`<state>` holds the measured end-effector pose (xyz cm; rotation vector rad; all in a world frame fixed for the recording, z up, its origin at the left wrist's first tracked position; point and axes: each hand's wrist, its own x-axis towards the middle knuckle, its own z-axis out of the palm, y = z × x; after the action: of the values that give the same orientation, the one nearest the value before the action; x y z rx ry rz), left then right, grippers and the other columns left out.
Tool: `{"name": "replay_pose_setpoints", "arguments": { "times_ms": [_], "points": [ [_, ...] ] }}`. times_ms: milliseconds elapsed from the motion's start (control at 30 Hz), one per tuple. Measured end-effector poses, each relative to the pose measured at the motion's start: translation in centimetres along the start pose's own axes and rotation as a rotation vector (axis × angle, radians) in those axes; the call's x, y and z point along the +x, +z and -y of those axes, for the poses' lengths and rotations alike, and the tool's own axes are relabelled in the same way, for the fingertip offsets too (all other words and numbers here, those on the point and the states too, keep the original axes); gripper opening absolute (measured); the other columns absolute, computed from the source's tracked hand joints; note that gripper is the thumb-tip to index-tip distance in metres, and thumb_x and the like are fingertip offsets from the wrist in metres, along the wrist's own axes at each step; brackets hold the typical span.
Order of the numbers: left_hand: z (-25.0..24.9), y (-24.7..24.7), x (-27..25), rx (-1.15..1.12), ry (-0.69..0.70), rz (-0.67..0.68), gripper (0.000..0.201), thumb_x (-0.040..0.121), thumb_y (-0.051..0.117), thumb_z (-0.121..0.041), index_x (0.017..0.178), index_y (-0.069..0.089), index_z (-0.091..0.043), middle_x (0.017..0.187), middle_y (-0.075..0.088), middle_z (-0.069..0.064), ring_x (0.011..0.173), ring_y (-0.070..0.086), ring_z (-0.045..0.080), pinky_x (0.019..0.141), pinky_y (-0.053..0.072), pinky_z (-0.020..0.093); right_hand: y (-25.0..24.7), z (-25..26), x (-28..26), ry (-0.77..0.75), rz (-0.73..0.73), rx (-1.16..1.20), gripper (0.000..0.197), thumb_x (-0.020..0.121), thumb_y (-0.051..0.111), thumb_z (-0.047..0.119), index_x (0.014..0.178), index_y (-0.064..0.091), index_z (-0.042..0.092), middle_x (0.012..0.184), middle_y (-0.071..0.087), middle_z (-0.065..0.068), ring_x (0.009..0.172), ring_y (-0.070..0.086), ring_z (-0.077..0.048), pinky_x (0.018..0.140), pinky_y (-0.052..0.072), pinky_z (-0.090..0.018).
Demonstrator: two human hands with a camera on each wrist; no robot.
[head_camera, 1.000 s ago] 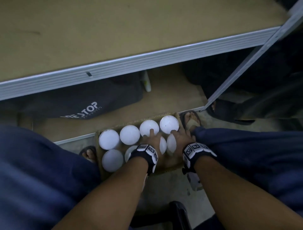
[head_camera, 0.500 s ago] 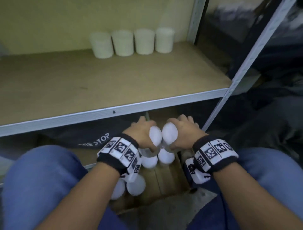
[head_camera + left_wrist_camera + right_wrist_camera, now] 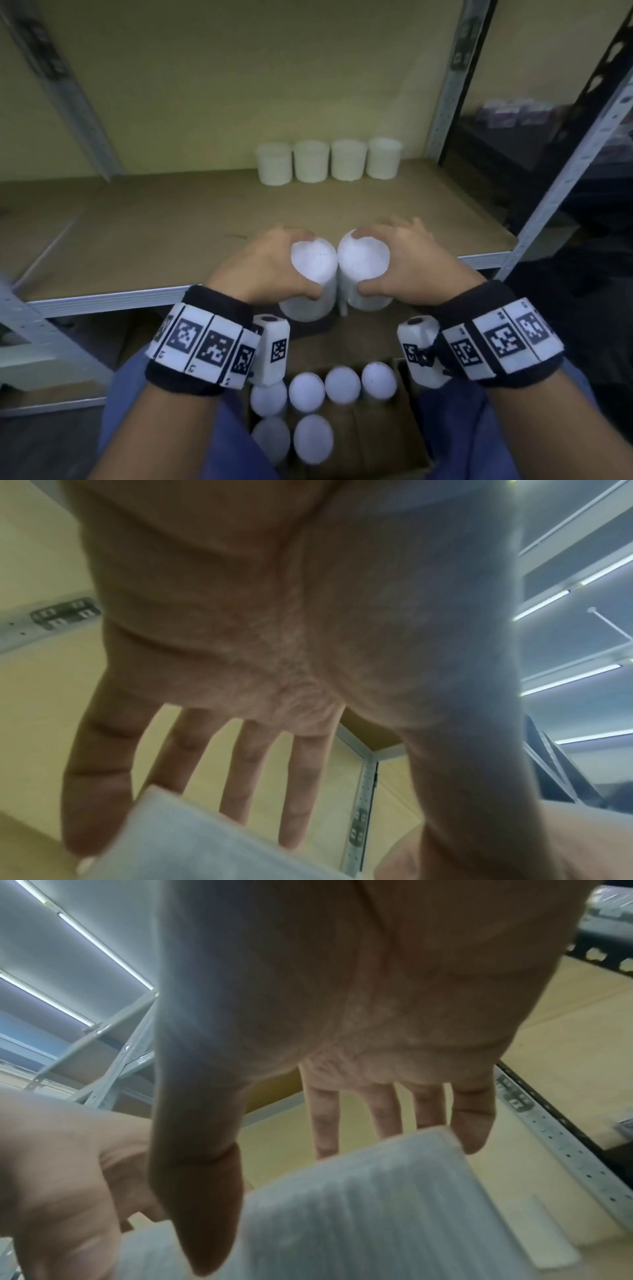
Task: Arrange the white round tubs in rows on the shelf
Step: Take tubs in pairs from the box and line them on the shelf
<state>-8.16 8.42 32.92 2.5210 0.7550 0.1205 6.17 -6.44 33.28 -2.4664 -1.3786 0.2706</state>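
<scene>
Each hand holds a white round tub by its top, side by side above the shelf's front edge. My left hand [image 3: 274, 263] grips the left tub [image 3: 313, 274], also seen as a white wall [image 3: 205, 845] under the fingers. My right hand [image 3: 400, 260] grips the right tub [image 3: 364, 270], whose ribbed side [image 3: 359, 1218] shows in the right wrist view. The two tubs touch. Several white tubs [image 3: 329, 161] stand in one row at the back of the wooden shelf [image 3: 154, 240], towards the right.
A cardboard box [image 3: 376, 438] with several more white tubs [image 3: 308, 390] sits on the floor between my knees. Grey metal uprights [image 3: 448, 85] frame the shelf; its metal front rail [image 3: 102, 301] runs below the hands. A lower shelf lies beneath.
Both hands have lifted a tub each out of the box and risen to the level of the shelf's front edge. The head view has tilted up towards the shelf's back.
</scene>
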Motion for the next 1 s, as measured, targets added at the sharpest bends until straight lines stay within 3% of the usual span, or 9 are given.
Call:
{"name": "replay_pose_setpoints", "arguments": {
  "times_ms": [133,233,367,533,667,800,933,1000],
  "points": [
    [1.5,-2.0,0.7,-0.044,-0.055,-0.078,0.074,0.061,0.081,-0.038,0.129,0.053,-0.036,0.138,0.046,-0.010,0.125,0.044,0.013,0.088,0.037,0.025,-0.2,1.8,2.2,-0.018,-0.044,0.069,0.070,0.063,0.073,0.046,0.129,0.050,0.038,0.131,0.046,0.007,0.121,0.036,-0.023,0.105,0.033,-0.038],
    [2.3,-2.5,1.7,-0.049,-0.073,-0.143,0.070,0.063,0.080,-0.037,0.128,0.054,-0.034,0.139,0.046,-0.007,0.127,0.043,0.015,0.091,0.038,0.026,0.3,2.8,4.1,-0.013,-0.081,0.098,0.062,0.066,0.074,0.043,0.125,0.054,0.035,0.126,0.043,0.004,0.120,0.037,-0.025,0.105,0.031,-0.039],
    [3.0,-1.9,3.5,-0.039,-0.109,-0.216,0.072,0.066,0.079,-0.037,0.132,0.053,-0.028,0.142,0.044,-0.002,0.132,0.041,0.020,0.101,0.039,0.033,1.3,3.6,6.7,0.014,-0.143,0.134,0.056,0.069,0.074,0.040,0.122,0.059,0.030,0.134,0.041,0.002,0.127,0.034,-0.030,0.110,0.024,-0.044],
    [4.0,-0.9,5.2,-0.035,-0.163,-0.282,0.067,0.067,0.077,-0.035,0.130,0.055,-0.025,0.144,0.044,0.002,0.133,0.041,0.025,0.109,0.037,0.038,3.0,3.6,9.3,0.024,-0.151,0.143,0.057,0.071,0.073,0.039,0.126,0.058,0.028,0.137,0.044,0.002,0.128,0.036,-0.031,0.111,0.026,-0.045],
    [5.3,0.4,5.9,-0.064,-0.170,-0.282,0.057,0.070,0.073,-0.039,0.124,0.058,-0.027,0.137,0.049,-0.003,0.127,0.047,0.024,0.106,0.040,0.042,4.8,2.9,10.3,0.028,-0.148,0.109,0.055,0.077,0.068,0.041,0.129,0.056,0.027,0.141,0.045,0.003,0.129,0.037,-0.027,0.109,0.027,-0.039],
    [5.9,1.2,5.7,-0.061,-0.116,-0.310,0.051,0.082,0.067,-0.036,0.130,0.055,-0.024,0.144,0.044,-0.004,0.131,0.040,0.022,0.112,0.029,0.035,5.9,2.4,10.6,0.006,-0.173,0.116,0.054,0.083,0.063,0.042,0.133,0.052,0.025,0.147,0.041,0.002,0.135,0.032,-0.026,0.112,0.025,-0.035],
    [6.1,1.6,5.3,0.045,-0.077,-0.370,0.045,0.083,0.064,-0.041,0.125,0.057,-0.028,0.137,0.048,-0.009,0.126,0.041,0.021,0.105,0.035,0.034,6.2,2.5,10.2,-0.020,-0.163,0.047,0.052,0.088,0.057,0.043,0.137,0.049,0.025,0.151,0.036,0.001,0.144,0.021,-0.029,0.119,0.020,-0.041],
    [6.0,1.7,5.0,0.108,-0.037,-0.437,0.038,0.084,0.062,-0.040,0.120,0.061,-0.029,0.129,0.053,-0.010,0.120,0.043,0.018,0.100,0.039,0.034,5.9,2.7,9.7,-0.058,-0.218,0.018,0.046,0.090,0.055,0.040,0.134,0.053,0.024,0.146,0.042,0.003,0.139,0.028,-0.025,0.114,0.023,-0.037]
  ]
}}
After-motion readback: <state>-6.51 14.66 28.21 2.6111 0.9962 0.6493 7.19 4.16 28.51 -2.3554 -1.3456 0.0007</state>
